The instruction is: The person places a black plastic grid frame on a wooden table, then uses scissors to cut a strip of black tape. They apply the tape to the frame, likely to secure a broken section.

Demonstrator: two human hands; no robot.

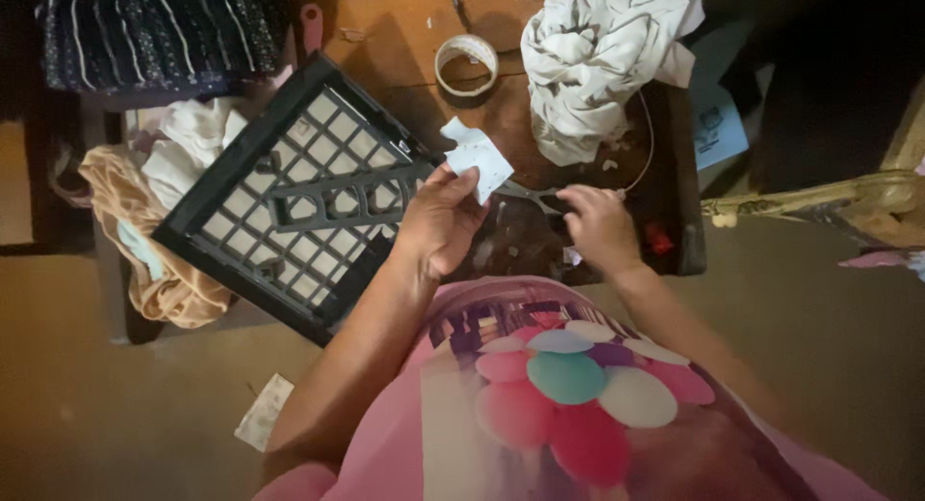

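Head view, frame centre: left hand (438, 222) pinches a thin, floppy white paper scrap (479, 159) by its lower edge; right hand (599, 226) grips metal scissors (528, 193).

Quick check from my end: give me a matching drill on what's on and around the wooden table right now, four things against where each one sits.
Things:
1. white paper piece
2. scissors
3. tape roll
4. crumpled white cloth

Places:
A. at the far right of the table, bunched in a heap
B. pinched in the left hand
C. lying flat near the table's far edge, left of the cloth
D. at the right hand, blades towards the paper

Pairs: 1-B, 2-D, 3-C, 4-A
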